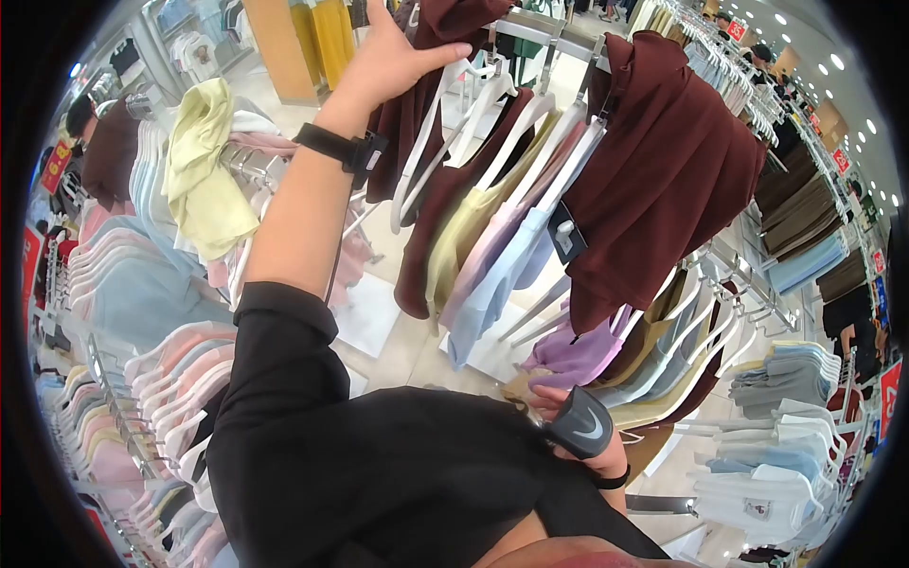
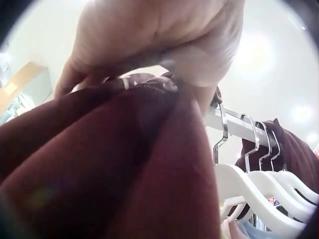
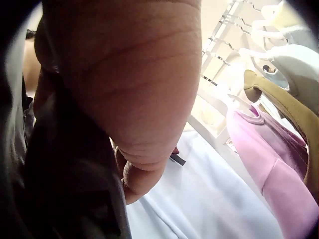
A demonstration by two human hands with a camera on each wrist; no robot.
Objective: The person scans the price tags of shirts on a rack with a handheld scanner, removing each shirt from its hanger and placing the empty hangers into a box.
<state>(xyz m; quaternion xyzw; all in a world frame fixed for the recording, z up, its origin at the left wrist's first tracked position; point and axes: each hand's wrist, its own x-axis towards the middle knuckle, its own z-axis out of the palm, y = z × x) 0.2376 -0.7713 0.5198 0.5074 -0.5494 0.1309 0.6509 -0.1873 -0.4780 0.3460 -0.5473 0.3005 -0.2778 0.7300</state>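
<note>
My left hand (image 1: 398, 59) is raised to the rail (image 1: 544, 33) and grips the top of a maroon garment (image 1: 440, 24) hanging there. In the left wrist view the fingers (image 2: 149, 45) curl over bunched maroon fabric (image 2: 124, 169), just left of the metal rail (image 2: 241, 127) and white hangers (image 2: 259, 186). My right hand (image 1: 554, 402) hangs low against my black shirt (image 1: 379, 473) with nothing in it. Its palm (image 3: 129, 89) fills the right wrist view, and the fingers are loosely bent beside dark cloth (image 3: 70, 189).
Another maroon top (image 1: 663, 170) is draped over the rail to the right. Beneath it hang olive, pink and pale blue tops (image 1: 492, 275) and a lilac one (image 1: 578, 350). Racks of pastel clothes (image 1: 142, 284) stand to the left, with folded stacks (image 1: 776, 445) at right.
</note>
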